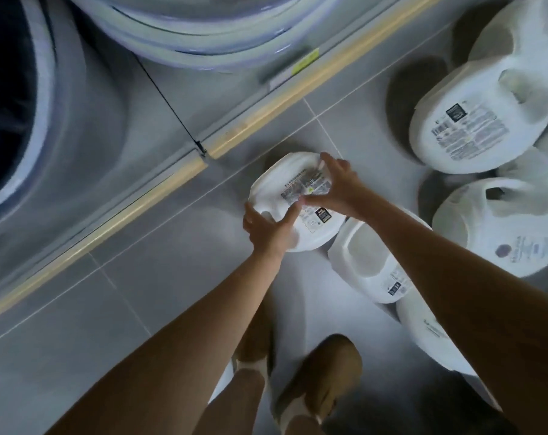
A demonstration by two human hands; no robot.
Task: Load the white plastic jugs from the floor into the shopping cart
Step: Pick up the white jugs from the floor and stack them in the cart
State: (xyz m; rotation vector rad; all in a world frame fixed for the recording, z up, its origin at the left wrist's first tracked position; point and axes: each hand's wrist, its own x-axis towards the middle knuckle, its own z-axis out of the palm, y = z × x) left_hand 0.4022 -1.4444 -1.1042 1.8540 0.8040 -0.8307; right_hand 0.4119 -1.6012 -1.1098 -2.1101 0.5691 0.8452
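Presently: one jug being picked up, cart out of sight

Item 1. Washing machines (78,120), front-loading. They stand beyond the hands and to their left, filling that side of the room.

Item 2. Tiled floor (172,262), grey. It lies under the hands and carries every jug seen.

Item 3. Cluster of white jugs (473,127). These lie on their sides to the right of the right hand, well apart from it and not yet loaded.

Item 4. Neighbour jug (366,265). It sits beneath the right forearm, just beside the jug in hand.

Item 5. Jug in hand (275,183), white plastic. It is low at floor level between both hands, though I cannot tell whether it has left the tiles.

Item 6. Right hand (338,186). The fingers arch over the far rim and the thumb is planted on the label (307,186), clamped on the jug.

Item 7. Left hand (268,226). It grips the near left edge, with the thumb laid across the white face.

Step, by my reckoning: the pick-up of one jug, with many left.

Next move calls for a firm two-handed lift clear of the neighbour jug. After that comes a turn toward the shopping cart, which is nowhere in view from here.
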